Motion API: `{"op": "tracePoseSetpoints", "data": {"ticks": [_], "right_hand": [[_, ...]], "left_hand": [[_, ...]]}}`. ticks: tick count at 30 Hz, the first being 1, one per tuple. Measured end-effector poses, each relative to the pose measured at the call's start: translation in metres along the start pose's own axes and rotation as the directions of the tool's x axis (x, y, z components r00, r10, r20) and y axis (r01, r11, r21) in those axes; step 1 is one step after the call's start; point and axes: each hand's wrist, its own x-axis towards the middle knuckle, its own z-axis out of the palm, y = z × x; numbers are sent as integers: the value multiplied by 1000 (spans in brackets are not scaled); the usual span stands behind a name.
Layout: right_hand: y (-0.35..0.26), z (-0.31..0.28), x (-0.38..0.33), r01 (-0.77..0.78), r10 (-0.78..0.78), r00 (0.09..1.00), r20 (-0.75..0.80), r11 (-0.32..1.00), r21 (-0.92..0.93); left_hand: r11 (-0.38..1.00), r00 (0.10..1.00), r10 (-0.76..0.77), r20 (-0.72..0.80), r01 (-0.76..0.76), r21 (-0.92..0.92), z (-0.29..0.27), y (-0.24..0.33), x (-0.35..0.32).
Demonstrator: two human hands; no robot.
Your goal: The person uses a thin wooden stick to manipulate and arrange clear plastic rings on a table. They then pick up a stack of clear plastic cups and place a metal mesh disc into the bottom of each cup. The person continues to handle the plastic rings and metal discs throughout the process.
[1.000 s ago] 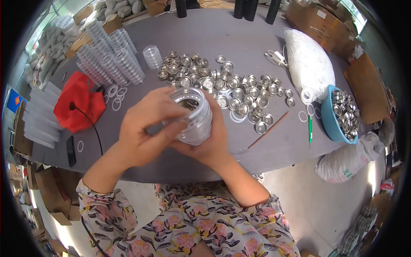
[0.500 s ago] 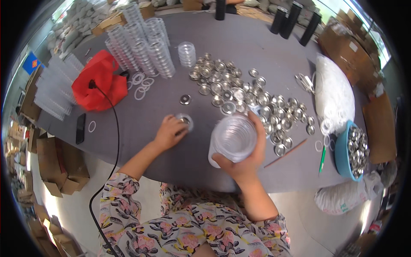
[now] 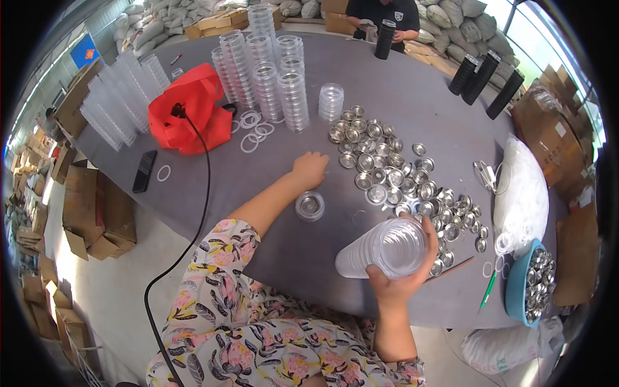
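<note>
While right grip (image 3: 400,277) holds stack (image 3: 383,248) | metal lids (image 3: 387,168) beside | red bag (image 3: 184,116) apart

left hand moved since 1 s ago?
Yes. The left hand has left the clear stack, which the right hand holds, and reached out toward the metal lids, past a small capped lid.

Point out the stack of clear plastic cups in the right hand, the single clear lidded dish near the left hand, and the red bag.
Stack of clear plastic cups (image 3: 387,250), head view, ribbed side.
Clear round lidded dish (image 3: 310,206), head view, top centre.
Red fabric bag (image 3: 187,116), head view, middle of cloth.
</note>
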Motion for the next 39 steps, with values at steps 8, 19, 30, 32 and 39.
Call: {"op": "tracePoseSetpoints", "data": {"ticks": [8,19,30,32,39], "right_hand": [[3,-2,4,70,-70,995,70,997,-7],[6,-1,2,5,-3,999,35,998,-62],[9,-5,0,6,-3,998,69,999,-51],[7,-8,3,62,-52,995,79,990,-129],[9,-6,1,56,-50,997,58,993,-106]], "left_hand": [[393,973,-220,-74,18,-919,-56,24,-26],[396,430,854,-293,-902,-171,-166,129,-115],[534,534,835,-130,-845,-33,-185,139,-127],[519,519,839,-163,-853,-46,-182,140,-126],[448,441,888,-129,-894,32,-183,141,-119]]}}
